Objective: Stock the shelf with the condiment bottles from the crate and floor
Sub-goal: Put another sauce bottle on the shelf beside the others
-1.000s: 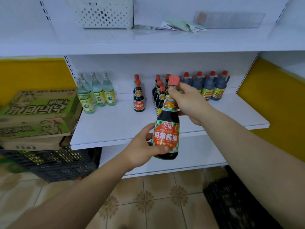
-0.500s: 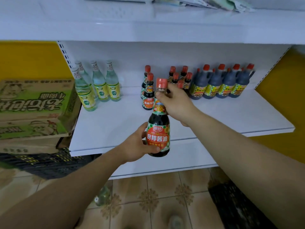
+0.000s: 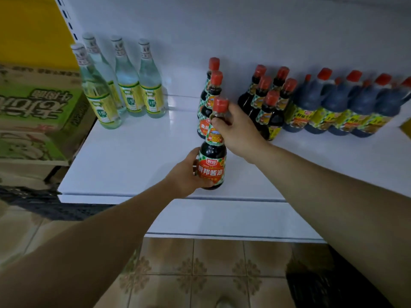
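A dark soy sauce bottle point(image 3: 212, 158) with a red cap and red label stands upright near the front edge of the white shelf point(image 3: 138, 156). My left hand point(image 3: 185, 174) grips its lower body from the left. My right hand point(image 3: 239, 130) pinches its neck just under the cap. Right behind it stand two matching red-capped bottles point(image 3: 211, 92) in a row. A cluster of several similar small bottles point(image 3: 266, 101) stands to the right, partly hidden by my right hand.
Several clear bottles with yellow labels point(image 3: 124, 85) stand at the shelf's back left. Large dark jugs point(image 3: 338, 105) line the back right. Stacked cardboard boxes point(image 3: 37, 116) sit left of the shelf over a black crate point(image 3: 29, 196). Another black crate point(image 3: 333, 283) lies on the tiled floor.
Both hands have carried the soy sauce bottle forward and down onto the shelf, in front of the two matching bottles. The camera has moved closer to the shelf.
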